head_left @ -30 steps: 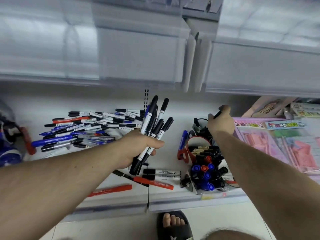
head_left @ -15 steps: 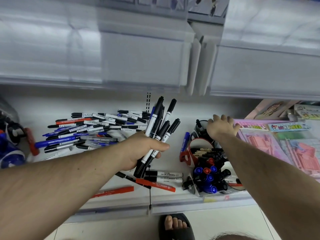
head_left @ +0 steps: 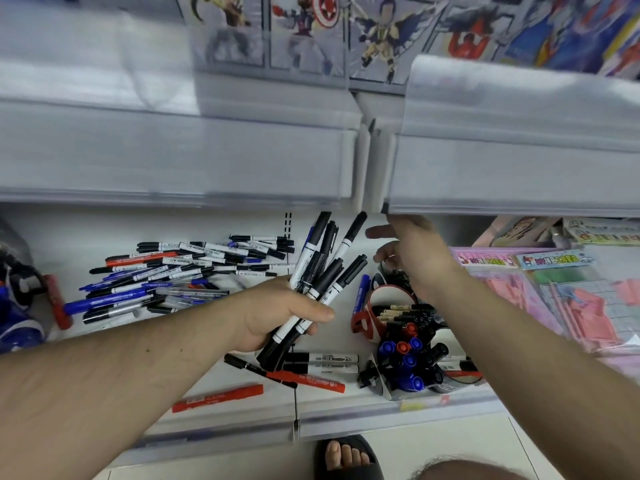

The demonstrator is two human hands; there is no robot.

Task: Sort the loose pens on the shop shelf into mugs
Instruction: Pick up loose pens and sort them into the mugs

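Bunch of black pens (head_left: 322,282) gripped in left hand (head_left: 277,315), tips fanned toward 1 o'clock. Right hand (head_left: 414,252) empty, fingers spread, hovering over mugs (head_left: 389,299) at 3 o'clock of bunch. Big loose pile (head_left: 187,275) left at 9 o'clock. Probably best if pens are fed one by one, caps up, colours matched. Pen labels too blurry to be read.

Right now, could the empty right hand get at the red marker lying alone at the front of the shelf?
Probably yes. The right hand is open and holds nothing, and the red marker lies uncovered near the shelf's front edge. Only the left forearm, reaching in with its bundle of pens, lies partly across the way.
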